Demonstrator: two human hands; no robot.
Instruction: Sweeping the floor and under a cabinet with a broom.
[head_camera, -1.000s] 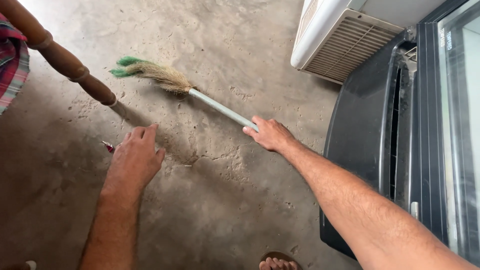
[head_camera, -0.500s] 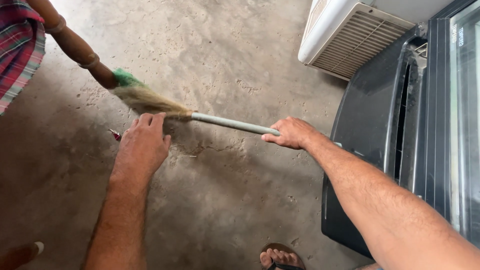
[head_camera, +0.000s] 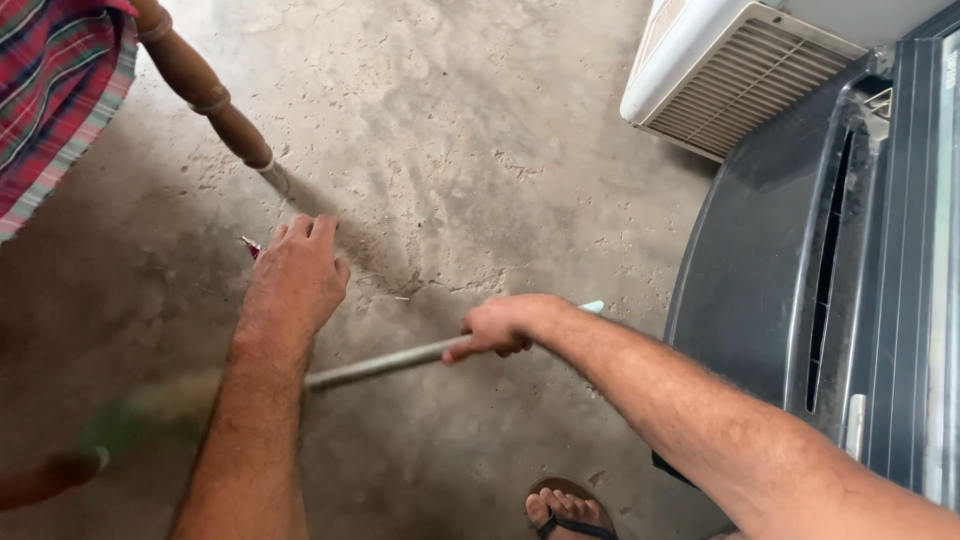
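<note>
My right hand (head_camera: 500, 325) grips the pale handle of a broom (head_camera: 385, 364), which runs low and leftward across the concrete floor. Its straw head with a green band (head_camera: 140, 415) is a blur at the lower left, partly behind my left forearm. My left hand (head_camera: 295, 280) hangs over the floor with fingers together and pointing away, holding nothing. A small red scrap (head_camera: 250, 246) lies on the floor just left of that hand.
A turned wooden furniture leg (head_camera: 205, 95) slants down at the top left beside red plaid cloth (head_camera: 50, 95). A white vented appliance (head_camera: 725, 75) and a dark grey cabinet (head_camera: 770, 270) fill the right. My sandalled foot (head_camera: 565, 510) is at the bottom.
The broom has swept from the upper left, near the wooden leg, down toward me to the lower left. My right hand pulled back with it; the left hand stayed near the scrap.
</note>
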